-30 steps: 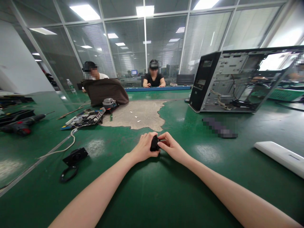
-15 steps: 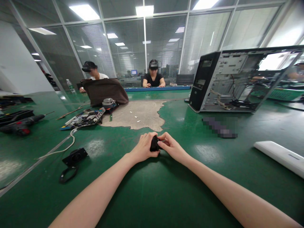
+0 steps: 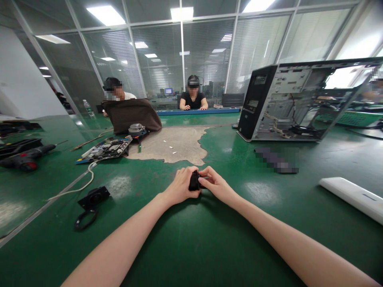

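Note:
Both my hands meet over the green tabletop [image 3: 185, 239], around one small black part [image 3: 194, 181]. My left hand [image 3: 181, 184] wraps it from the left, thumb below and fingers above. From the right, my right hand [image 3: 216, 181] pinches its near side between thumb and fingers. The part looks like a boxy plastic piece; fingers cover much of it, so its kind cannot be made out. To the left lie a square black piece with a round opening [image 3: 94, 197] and a black ring [image 3: 85, 220] beside it.
An open computer case [image 3: 260, 103] stands at right, near a blurred dark object [image 3: 277, 160] and a white panel [image 3: 353, 197]. A circuit board [image 3: 104, 149], a pale cable [image 3: 89, 179] and a power drill [image 3: 30, 157] lie left. Two people sit across the table.
My hands and the black part stay almost in place. Across the table, the middle person's hand has shifted slightly.

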The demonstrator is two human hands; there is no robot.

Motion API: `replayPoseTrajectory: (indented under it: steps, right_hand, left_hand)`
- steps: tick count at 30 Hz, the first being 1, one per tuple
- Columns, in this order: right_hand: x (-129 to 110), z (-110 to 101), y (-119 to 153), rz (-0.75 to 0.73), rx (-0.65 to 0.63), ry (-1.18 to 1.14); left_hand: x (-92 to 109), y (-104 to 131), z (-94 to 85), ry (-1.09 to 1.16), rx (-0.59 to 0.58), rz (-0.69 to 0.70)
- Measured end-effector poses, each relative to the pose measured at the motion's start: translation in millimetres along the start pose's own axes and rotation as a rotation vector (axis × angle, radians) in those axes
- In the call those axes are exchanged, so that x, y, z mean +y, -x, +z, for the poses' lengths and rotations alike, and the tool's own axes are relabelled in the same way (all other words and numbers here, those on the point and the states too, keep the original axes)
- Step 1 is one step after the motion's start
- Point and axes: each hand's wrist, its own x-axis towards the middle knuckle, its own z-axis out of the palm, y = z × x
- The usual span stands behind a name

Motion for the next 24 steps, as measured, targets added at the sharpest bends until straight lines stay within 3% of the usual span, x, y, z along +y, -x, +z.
replayPoseTrajectory:
  steps: [5, 11, 19, 24]
  right_hand:
    - [4.7, -0.1, -3.3, 0.008, 0.042, 0.064]
    - [-3.7, -3.5, 2.3, -0.014, -0.083, -0.056]
    - [3.2, 0.0, -2.0, 0.011, 0.026, 0.028]
    - [-1.6, -2.3, -0.3, 0.009, -0.043, 0.009]
  left_hand:
    - [-1.0, -0.7, 0.1, -0.015, -0.006, 0.008]
    - [-1.1, -0.8, 1.8, -0.018, 0.006, -0.002]
    - [-1.2, -0.4, 0.4, 0.003, -0.003, 0.002]
    - [-0.8, -0.4, 0.6, 0.008, 0.002, 0.0]
